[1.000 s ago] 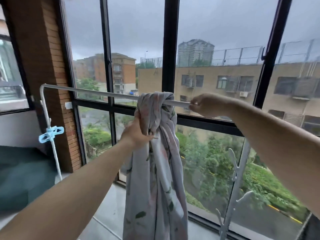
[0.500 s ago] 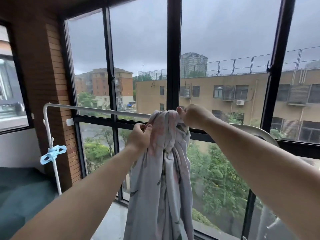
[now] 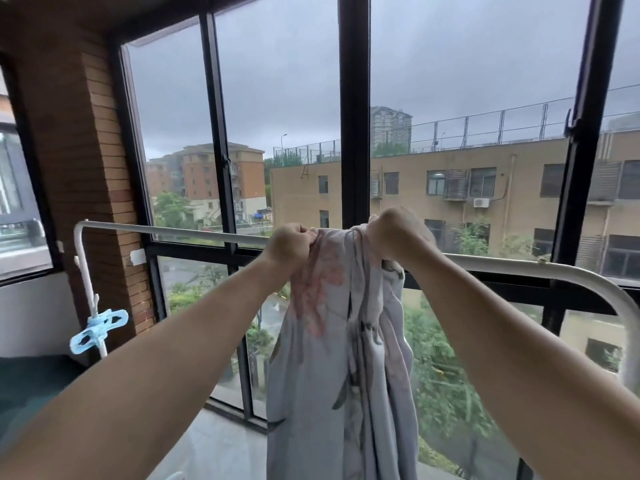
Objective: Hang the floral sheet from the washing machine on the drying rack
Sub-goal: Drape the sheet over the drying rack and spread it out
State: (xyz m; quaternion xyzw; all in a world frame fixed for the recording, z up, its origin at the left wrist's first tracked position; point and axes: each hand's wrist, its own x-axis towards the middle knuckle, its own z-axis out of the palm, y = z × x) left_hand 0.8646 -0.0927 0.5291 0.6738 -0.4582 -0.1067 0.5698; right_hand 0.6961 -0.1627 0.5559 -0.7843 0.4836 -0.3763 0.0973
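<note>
Two hands are gripping a bunched floral sheet (image 3: pixel 341 341) at the top rail of a white drying rack (image 3: pixel 180 233). The sheet is hanging down in pale grey folds with pink and dark prints. The left hand (image 3: pixel 289 245) is pinching the cloth's left edge, and the right hand (image 3: pixel 398 237) is clenching its right side. A blue clothes peg (image 3: pixel 98 331) is sitting on the rack's left post, before tall black-framed windows (image 3: pixel 354 133).

Both hands, left (image 3: pixel 290 244), right (image 3: pixel 398 237), gripping bunched floral sheet (image 3: pixel 341 358) atop rack bar (image 3: pixel 173 231)
</note>
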